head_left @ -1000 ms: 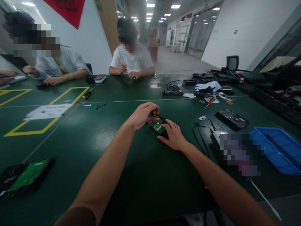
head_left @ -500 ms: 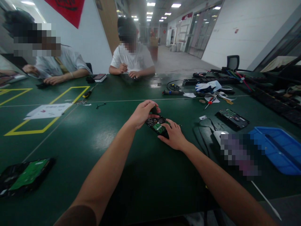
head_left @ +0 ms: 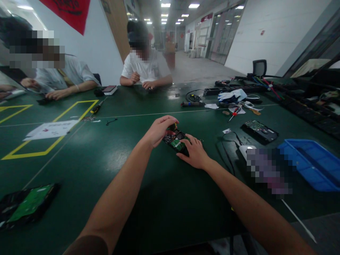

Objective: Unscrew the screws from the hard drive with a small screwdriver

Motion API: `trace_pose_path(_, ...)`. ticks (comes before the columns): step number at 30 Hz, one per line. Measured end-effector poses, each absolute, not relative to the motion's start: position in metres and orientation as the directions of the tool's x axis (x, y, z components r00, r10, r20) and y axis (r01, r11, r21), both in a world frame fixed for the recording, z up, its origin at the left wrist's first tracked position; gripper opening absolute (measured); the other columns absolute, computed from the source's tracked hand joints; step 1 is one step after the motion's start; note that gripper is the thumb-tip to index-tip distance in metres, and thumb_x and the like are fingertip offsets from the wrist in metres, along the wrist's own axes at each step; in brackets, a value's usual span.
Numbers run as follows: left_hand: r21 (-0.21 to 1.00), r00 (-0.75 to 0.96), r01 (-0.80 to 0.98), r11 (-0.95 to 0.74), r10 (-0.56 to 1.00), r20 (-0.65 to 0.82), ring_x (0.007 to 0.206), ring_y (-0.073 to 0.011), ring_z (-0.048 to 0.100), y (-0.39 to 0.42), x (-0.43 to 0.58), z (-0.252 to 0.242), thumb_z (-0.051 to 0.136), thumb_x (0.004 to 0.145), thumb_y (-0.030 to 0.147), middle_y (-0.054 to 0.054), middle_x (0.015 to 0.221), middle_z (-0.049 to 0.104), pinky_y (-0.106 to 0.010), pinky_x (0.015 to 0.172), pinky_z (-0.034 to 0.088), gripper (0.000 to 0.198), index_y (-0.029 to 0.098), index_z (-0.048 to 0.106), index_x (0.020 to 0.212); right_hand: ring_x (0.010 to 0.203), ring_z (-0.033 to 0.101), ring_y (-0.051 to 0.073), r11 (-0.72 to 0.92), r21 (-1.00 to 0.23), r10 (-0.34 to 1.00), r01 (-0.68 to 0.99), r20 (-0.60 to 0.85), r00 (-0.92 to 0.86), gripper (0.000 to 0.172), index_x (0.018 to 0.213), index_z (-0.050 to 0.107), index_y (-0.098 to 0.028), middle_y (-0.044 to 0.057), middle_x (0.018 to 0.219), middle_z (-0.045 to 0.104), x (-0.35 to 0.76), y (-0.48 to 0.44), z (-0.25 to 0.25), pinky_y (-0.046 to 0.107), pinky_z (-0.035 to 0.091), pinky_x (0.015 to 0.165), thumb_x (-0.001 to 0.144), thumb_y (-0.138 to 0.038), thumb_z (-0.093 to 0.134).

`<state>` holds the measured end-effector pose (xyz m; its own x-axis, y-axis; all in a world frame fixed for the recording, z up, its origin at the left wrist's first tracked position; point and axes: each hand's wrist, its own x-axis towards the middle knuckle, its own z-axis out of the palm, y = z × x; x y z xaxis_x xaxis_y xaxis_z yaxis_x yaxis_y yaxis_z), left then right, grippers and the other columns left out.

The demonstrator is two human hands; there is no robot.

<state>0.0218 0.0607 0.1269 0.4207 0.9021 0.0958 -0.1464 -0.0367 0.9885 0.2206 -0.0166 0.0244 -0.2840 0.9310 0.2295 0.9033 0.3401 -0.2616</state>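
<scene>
A hard drive [head_left: 176, 143] with a green circuit board facing up lies on the green table in front of me. My right hand [head_left: 196, 151] grips its near right side, thumb along the front edge and fingers over the board. At the far left end of the drive, my left hand [head_left: 158, 131] is closed around a screwdriver [head_left: 174, 126]. Only a bit of its black and yellow handle shows between the fingers. The shaft and tip are hidden, so I cannot tell whether it touches a screw.
Another hard drive [head_left: 259, 131] and a blue tray [head_left: 310, 164] are on the right, with a corded device [head_left: 243, 152] nearby. At lower left is a third drive [head_left: 30, 203]. A red screwdriver [head_left: 234, 113] and gloves [head_left: 232, 95] lie farther back. Two people sit opposite.
The view has shifted slightly. My left hand has turned a little at the drive's far end, and yellow on the screwdriver handle now shows. My right hand keeps its hold.
</scene>
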Motion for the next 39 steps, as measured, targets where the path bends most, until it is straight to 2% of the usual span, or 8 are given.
trace_pose_path(4,0.992,0.375,-0.057,-0.109,0.919,0.122,0.103,-0.0219,0.060,0.0634,0.0172,0.1261,0.065,0.086,0.037,-0.010,0.107,0.068,-0.024,0.063,0.051,0.022,0.018,0.076,0.087,0.145,0.037,0.041,0.330,-0.269,0.936,0.905,0.216,-0.277,0.066,0.145,0.050,-0.025,0.017,0.162,0.034,0.2205,-0.0166,0.0250,0.062,0.031,0.117,0.094,-0.066,0.057)
trace_pose_path(10,0.992,0.419,-0.125,0.022,0.908,0.033,0.083,-0.0223,0.068,0.0634,0.0185,0.1257,0.063,0.088,0.040,-0.012,0.089,0.072,-0.028,0.060,0.050,0.029,0.015,0.069,0.101,0.146,0.036,0.041,0.328,-0.275,0.938,0.904,0.209,-0.277,0.064,0.145,0.050,-0.026,0.016,0.162,0.034,0.2204,-0.0174,0.0258,0.062,0.031,0.117,0.094,-0.065,0.058)
trace_pose_path(16,0.988,0.374,-0.152,0.033,0.927,0.027,0.088,-0.0253,0.071,0.0616,0.0202,0.1262,0.063,0.086,0.036,-0.014,0.092,0.074,-0.030,0.061,0.052,0.020,0.017,0.061,0.093,0.145,0.038,0.041,0.337,-0.277,0.934,0.900,0.223,-0.281,0.064,0.144,0.050,-0.026,0.016,0.161,0.035,0.2205,-0.0170,0.0250,0.063,0.031,0.117,0.094,-0.065,0.058)
trace_pose_path(24,0.994,0.295,-0.077,-0.082,0.950,0.101,0.091,-0.0205,0.060,0.0656,0.0164,0.1263,0.060,0.081,0.032,-0.010,0.098,0.065,-0.027,0.061,0.053,0.017,0.018,0.069,0.079,0.145,0.039,0.040,0.334,-0.272,0.934,0.902,0.222,-0.279,0.065,0.145,0.050,-0.025,0.017,0.161,0.035,0.2203,-0.0167,0.0249,0.061,0.031,0.118,0.094,-0.066,0.058)
trace_pose_path(28,0.996,0.314,-0.046,-0.081,0.945,0.091,0.095,-0.0223,0.061,0.0685,0.0159,0.1229,0.058,0.083,0.036,-0.011,0.101,0.066,-0.027,0.061,0.052,0.023,0.017,0.072,0.084,0.146,0.038,0.040,0.325,-0.273,0.938,0.905,0.214,-0.272,0.065,0.145,0.050,-0.026,0.016,0.162,0.034,0.2199,-0.0174,0.0256,0.061,0.031,0.118,0.094,-0.066,0.058)
trace_pose_path(33,0.997,0.356,-0.074,-0.016,0.934,0.041,0.084,-0.0225,0.066,0.0696,0.0172,0.1206,0.057,0.087,0.040,-0.011,0.088,0.070,-0.029,0.060,0.051,0.028,0.016,0.070,0.095,0.147,0.036,0.040,0.320,-0.281,0.942,0.905,0.199,-0.272,0.065,0.146,0.049,-0.027,0.016,0.163,0.032,0.2199,-0.0176,0.0265,0.061,0.030,0.119,0.094,-0.066,0.057)
trace_pose_path(39,0.993,0.353,-0.120,0.022,0.935,0.022,0.087,-0.0236,0.067,0.0672,0.0198,0.1219,0.057,0.085,0.038,-0.013,0.089,0.071,-0.030,0.063,0.054,0.025,0.016,0.067,0.088,0.147,0.035,0.041,0.324,-0.279,0.941,0.904,0.198,-0.276,0.065,0.146,0.048,-0.027,0.016,0.163,0.032,0.2201,-0.0178,0.0271,0.063,0.030,0.118,0.095,-0.066,0.056)
